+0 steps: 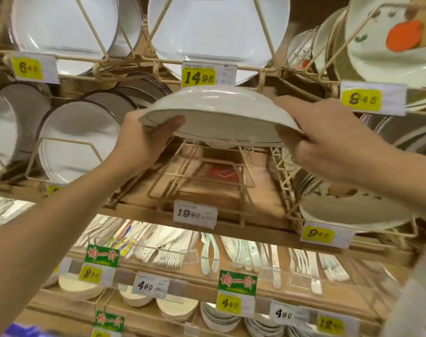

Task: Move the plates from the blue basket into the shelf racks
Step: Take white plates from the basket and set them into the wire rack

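Fingers of left hand: grasping the white plate at its 9 o'clock rim, thumb lying across the face turned toward the camera.

White plate: being held in the air at frame centre, tilted, its 3 o'clock side sitting lower; whether it is one plate or a thin stack cannot be told.

Wire rack: standing on the wooden shelf at the plate's 6 o'clock, apart from it, carrying a price tag on its front.

Right hand: gripping the plate's 3 o'clock rim, thumb over the top, the other fingers curling beneath.

Patterned plates: leaning in the neighbouring rack at 4 o'clock.
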`<state>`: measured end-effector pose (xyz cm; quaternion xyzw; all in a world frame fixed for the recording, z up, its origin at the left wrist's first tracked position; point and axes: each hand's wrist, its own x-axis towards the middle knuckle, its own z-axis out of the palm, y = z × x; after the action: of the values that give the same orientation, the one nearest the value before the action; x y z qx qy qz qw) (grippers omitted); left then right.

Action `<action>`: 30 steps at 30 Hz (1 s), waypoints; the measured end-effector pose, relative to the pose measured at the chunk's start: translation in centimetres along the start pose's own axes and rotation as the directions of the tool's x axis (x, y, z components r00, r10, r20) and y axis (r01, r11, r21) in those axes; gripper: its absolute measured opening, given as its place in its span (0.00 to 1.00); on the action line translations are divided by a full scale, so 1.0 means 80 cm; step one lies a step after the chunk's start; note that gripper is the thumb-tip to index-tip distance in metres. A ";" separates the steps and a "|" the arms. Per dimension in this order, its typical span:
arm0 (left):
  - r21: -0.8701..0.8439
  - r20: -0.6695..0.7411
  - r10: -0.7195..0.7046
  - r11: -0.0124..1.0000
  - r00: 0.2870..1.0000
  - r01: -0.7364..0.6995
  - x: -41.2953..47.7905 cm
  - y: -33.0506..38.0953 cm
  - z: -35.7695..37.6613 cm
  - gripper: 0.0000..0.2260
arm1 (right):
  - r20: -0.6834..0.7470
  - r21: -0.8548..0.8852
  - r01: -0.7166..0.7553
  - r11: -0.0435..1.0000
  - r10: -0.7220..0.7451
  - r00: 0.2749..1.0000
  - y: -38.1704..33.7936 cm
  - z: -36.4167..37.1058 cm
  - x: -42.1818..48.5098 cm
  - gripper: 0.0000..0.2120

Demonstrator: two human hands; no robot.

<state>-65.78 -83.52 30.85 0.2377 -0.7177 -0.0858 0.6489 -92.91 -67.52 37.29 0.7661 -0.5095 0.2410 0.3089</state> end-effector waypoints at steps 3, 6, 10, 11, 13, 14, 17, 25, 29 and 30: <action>0.001 -0.002 -0.105 0.995 0.995 0.105 0.008 -0.004 0.019 0.11 | 0.007 -0.025 -0.027 0.999 0.027 1.000 -0.021 0.031 0.037 0.16; -0.101 0.002 -0.253 0.963 0.968 0.252 0.009 -0.006 0.026 0.13 | 0.021 -0.025 -0.054 0.998 0.054 0.998 -0.010 0.044 0.045 0.13; -0.189 -0.066 -0.226 0.959 0.972 0.210 0.004 -0.007 0.021 0.09 | -0.052 -0.034 0.055 0.998 -0.057 0.997 -0.017 0.037 0.060 0.16; -0.128 -0.100 -0.149 0.982 0.984 0.136 0.004 -0.008 0.018 0.08 | -0.062 -0.065 0.066 0.996 -0.070 0.996 -0.017 0.032 0.057 0.18; -0.014 -0.114 0.035 0.999 0.993 -0.037 0.004 -0.010 0.014 0.09 | -0.060 -0.103 0.113 0.988 -0.120 0.991 -0.012 0.030 0.054 0.20; 0.054 -0.104 0.118 0.992 0.988 -0.113 0.005 -0.014 0.014 0.10 | -0.054 -0.112 0.127 0.986 -0.134 0.990 -0.006 0.032 0.055 0.21; 0.203 -0.073 0.253 0.951 0.965 -0.234 0.015 -0.026 0.022 0.12 | -0.033 -0.187 0.118 0.975 -0.126 0.991 0.005 0.036 0.062 0.20; 0.246 -0.061 0.043 0.969 0.997 -0.027 0.047 -0.083 0.067 0.09 | 0.120 -0.508 0.216 0.834 -0.180 0.976 0.035 0.068 0.085 0.13; 0.145 -0.125 -0.100 0.982 0.987 0.118 0.080 -0.095 0.090 0.12 | 0.103 -0.571 -0.046 0.820 0.128 0.986 0.049 0.093 0.120 0.13; 0.150 -0.129 -0.098 0.982 0.987 0.117 0.088 -0.098 0.093 0.12 | 0.084 -0.574 -0.117 0.811 0.201 0.976 0.053 0.100 0.130 0.13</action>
<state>-71.53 -94.91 32.66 0.3313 -0.6677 -0.0494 0.6648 -92.62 -81.09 39.83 0.6098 -0.6408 0.0495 0.4638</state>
